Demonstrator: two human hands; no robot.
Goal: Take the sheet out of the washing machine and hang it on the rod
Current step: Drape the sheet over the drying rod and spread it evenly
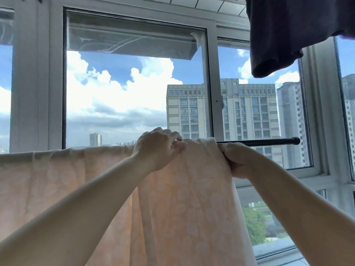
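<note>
Over the rod (269, 141): peach sheet (182, 198), draped. Left hand (157, 148) and right hand (237, 160) grip its top fold. Dark garment (292, 29) overhead right; window (134, 93) behind.

A dark garment (284, 31) hangs at upper right before a white-framed window (211, 77) showing apartment towers (247, 110) and clouds (115, 93).

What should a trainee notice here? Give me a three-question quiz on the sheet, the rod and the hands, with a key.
1. True or false: the sheet is already draped over the rod.
2. Which hand holds the sheet's edge next to the bare part of the rod? A. left hand B. right hand
3. Fill in: above right hangs a dark ____.

Key: 1 true; 2 B; 3 garment.
</note>
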